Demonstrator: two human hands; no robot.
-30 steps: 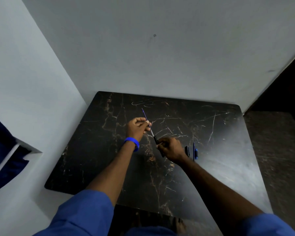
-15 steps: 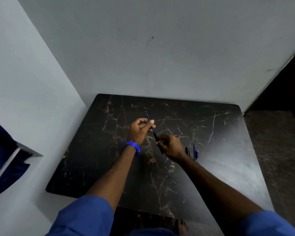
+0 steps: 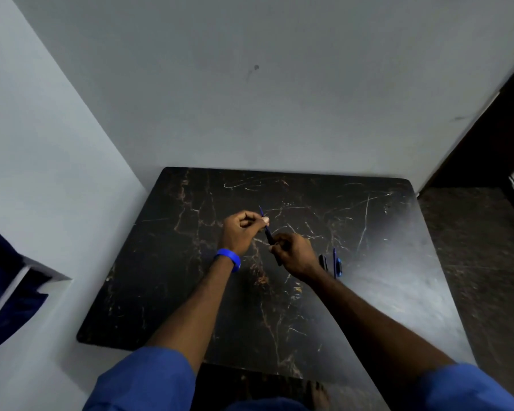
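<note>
With left hand (image 3: 239, 232), pinches thin blue refill (image 3: 261, 211) above the marble table (image 3: 175, 292), mid-frame. With right hand (image 3: 294, 253), grips dark pen barrel (image 3: 269, 236) just below. Right of that hand, on the table: loose pen parts (image 3: 337, 262).

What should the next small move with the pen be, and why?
Probably slide the thin blue refill deeper into the dark barrel. The left hand pinches the refill, whose tip juts past its fingers. The right hand grips the barrel in line with it, and the two meet between the hands. Loose pen parts lie on the table nearby.
</note>
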